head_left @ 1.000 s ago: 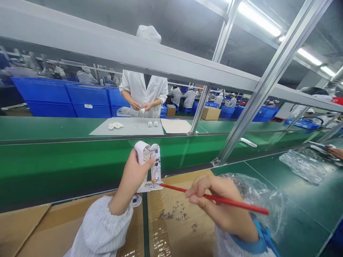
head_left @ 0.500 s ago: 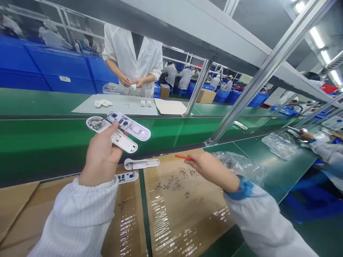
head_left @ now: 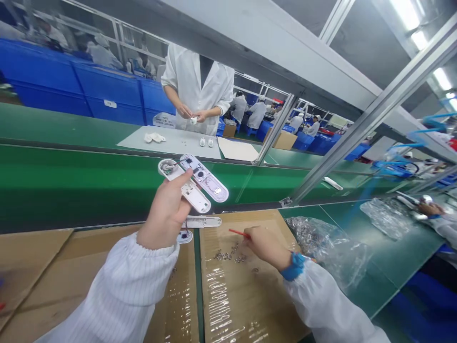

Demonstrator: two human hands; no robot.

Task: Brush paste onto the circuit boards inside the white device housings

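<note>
My left hand point(head_left: 164, 209) grips an opened white plastic casing in two long halves, raised over the bench edge. One half point(head_left: 210, 181) bears a circuit board with a round dark part; wires show in the rounded end of the other half point(head_left: 195, 196). My right hand point(head_left: 266, 245) pinches a thin red stick point(head_left: 236, 232), its tip pointing left. Below it, small metal pieces point(head_left: 223, 256) lie scattered on taped cardboard point(head_left: 250, 305). Behind my left wrist rest another white casing half point(head_left: 210, 222) and a board piece point(head_left: 185, 237), partly hidden.
A clear plastic bag point(head_left: 317, 238) of small metal parts lies right of the cardboard. A green conveyor belt point(head_left: 71, 186) runs beyond the bench. Metal posts point(head_left: 332, 143) rise from its edge. Across it stands a co-worker in a white coat point(head_left: 200, 85), handling a small white part.
My view has shifted, and both casing halves appear farther right, still in my left hand. My right hand and the red stick have come lower, nearer the small metal pieces.
</note>
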